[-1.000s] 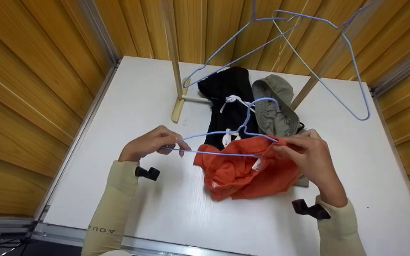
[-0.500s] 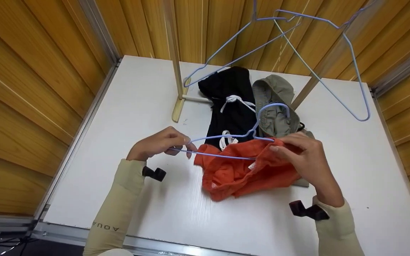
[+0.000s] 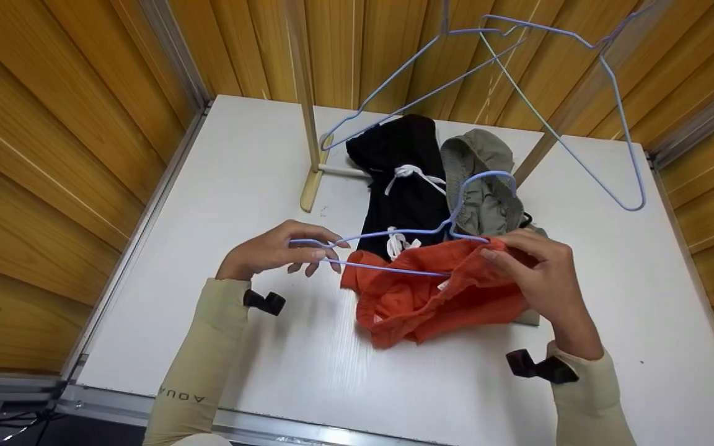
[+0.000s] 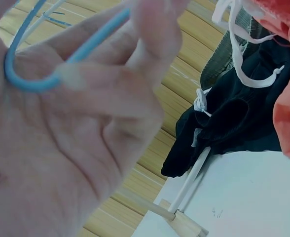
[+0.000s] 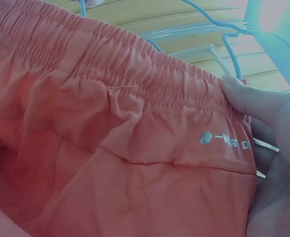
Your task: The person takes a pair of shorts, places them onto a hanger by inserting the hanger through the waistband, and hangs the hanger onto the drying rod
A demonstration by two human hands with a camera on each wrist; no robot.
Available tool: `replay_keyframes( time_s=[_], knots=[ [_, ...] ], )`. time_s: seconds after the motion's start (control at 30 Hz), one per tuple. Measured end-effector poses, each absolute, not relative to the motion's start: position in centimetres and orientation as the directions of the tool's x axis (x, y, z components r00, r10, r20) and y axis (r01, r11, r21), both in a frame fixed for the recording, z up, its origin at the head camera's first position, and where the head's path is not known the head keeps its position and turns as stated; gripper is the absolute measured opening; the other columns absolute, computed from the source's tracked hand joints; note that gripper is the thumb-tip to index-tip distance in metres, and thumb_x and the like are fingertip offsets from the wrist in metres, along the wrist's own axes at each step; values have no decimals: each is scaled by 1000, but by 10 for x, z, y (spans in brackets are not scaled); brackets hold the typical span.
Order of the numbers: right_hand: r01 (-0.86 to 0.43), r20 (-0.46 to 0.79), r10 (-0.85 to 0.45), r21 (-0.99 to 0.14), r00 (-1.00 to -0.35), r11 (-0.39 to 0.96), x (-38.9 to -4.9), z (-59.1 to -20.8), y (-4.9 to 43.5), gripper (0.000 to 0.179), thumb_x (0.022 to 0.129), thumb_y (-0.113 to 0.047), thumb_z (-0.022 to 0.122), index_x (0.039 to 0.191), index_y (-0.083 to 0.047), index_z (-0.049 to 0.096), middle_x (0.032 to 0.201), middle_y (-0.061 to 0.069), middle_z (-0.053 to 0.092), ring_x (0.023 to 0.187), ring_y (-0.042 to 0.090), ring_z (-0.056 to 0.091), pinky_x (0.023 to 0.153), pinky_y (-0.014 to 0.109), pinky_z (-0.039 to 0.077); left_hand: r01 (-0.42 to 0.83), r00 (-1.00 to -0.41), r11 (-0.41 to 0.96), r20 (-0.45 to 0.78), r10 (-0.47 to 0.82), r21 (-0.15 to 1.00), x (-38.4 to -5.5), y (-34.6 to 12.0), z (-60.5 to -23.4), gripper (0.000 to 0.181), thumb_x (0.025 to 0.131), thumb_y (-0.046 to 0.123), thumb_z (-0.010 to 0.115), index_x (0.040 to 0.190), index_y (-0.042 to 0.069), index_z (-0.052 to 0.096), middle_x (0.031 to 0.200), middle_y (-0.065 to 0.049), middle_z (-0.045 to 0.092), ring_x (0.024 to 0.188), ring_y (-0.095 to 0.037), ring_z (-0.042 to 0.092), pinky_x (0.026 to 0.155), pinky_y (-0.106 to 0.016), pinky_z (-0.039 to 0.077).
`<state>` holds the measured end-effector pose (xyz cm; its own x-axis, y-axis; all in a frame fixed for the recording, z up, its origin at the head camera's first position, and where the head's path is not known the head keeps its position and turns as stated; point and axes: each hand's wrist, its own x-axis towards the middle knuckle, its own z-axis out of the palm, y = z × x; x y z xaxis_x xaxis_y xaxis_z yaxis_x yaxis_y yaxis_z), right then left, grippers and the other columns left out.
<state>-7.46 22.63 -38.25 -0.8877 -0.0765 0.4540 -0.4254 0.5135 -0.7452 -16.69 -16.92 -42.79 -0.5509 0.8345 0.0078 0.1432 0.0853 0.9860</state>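
Note:
My left hand (image 3: 276, 251) holds one end of a light blue wire hanger (image 3: 394, 233); in the left wrist view the thumb lies across the wire (image 4: 36, 85), and the bent end rests against the palm. The hanger's other end goes into the waistband of a pair of orange-red shorts (image 3: 456, 310). At that corner my right hand (image 3: 546, 272) pinches the gathered elastic waistband (image 5: 150, 74) between thumb and fingers. The hanger hook points up and curves to the right. A small white label shows inside the waistband.
Behind the shorts lie a black garment (image 3: 409, 145) with white drawstrings and an olive-green garment (image 3: 487, 152) on the white table (image 3: 239, 155). A wooden rack (image 3: 305, 93) stands over them, with two wire hangers (image 3: 623, 127) hanging above. Wood-panelled walls enclose the table.
The left fingers have straightened and shifted their hold, so the hanger's end now lies in the palm. The hook has swung to the right. The right hand keeps its pinch on the waistband.

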Motion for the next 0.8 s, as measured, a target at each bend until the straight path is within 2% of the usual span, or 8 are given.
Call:
replay_keyframes(
  time_s=[0.1, 0.2, 0.4, 0.47, 0.6, 0.7, 0.8],
  knots=[
    [-415, 451, -57, -757, -891, 504, -75, -382, 227, 24, 75, 11, 75, 96, -1, 76, 92, -5, 72, 87, 4, 62, 75, 9, 50, 112, -558, 55, 17, 829, 992, -167, -172, -431, 37, 95, 17, 57, 131, 7, 58, 108, -17, 71, 67, -12, 57, 50, -20, 38],
    [-408, 445, -39, -778, -895, 478, -74, -381, 229, 24, 76, 12, 73, 98, 1, 75, 93, -6, 72, 85, 6, 62, 74, 10, 50, 91, -572, 54, 8, 820, 994, -167, -172, -434, 41, 91, 16, 63, 131, 9, 58, 108, -15, 70, 68, -12, 58, 49, -20, 37],
    [-422, 457, -32, -789, -889, 446, -72, -377, 231, 23, 79, 12, 70, 101, 4, 73, 94, -9, 70, 82, 8, 62, 70, 12, 52, 146, -621, 153, -30, 783, 977, -167, -168, -441, 36, 91, 22, 65, 127, 20, 62, 104, -10, 70, 68, -15, 57, 49, -23, 38],
    [-417, 456, -20, -793, -890, 444, -72, -376, 231, 23, 80, 12, 70, 101, 4, 72, 94, -11, 70, 82, 8, 62, 70, 13, 52, 163, -636, 194, -47, 770, 967, -166, -164, -444, 32, 94, 23, 62, 125, 21, 63, 104, -9, 70, 69, -19, 58, 50, -23, 39],
    [-400, 448, 11, -810, -894, 429, -72, -377, 230, 22, 81, 11, 69, 102, 6, 72, 94, -9, 70, 82, 8, 63, 72, 13, 53, 173, -646, 250, -82, 759, 953, -161, -153, -453, 28, 97, 25, 57, 124, 18, 64, 110, -8, 68, 77, -37, 59, 52, -24, 41],
    [-401, 456, 31, -812, -890, 424, -73, -377, 230, 21, 81, 12, 68, 101, 7, 71, 92, -8, 70, 81, 8, 62, 72, 13, 53, 173, -661, 294, -110, 742, 940, -157, -142, -460, 30, 97, 29, 57, 123, 18, 64, 115, -5, 67, 85, -39, 60, 60, -29, 46],
    [-413, 477, 44, -799, -878, 436, -73, -378, 230, 19, 81, 11, 69, 99, 7, 71, 91, -11, 69, 78, 7, 61, 71, 12, 52, 179, -679, 309, -110, 726, 934, -153, -131, -467, 30, 96, 30, 58, 121, 16, 64, 115, -5, 66, 92, -30, 60, 73, -36, 49]
  ],
)
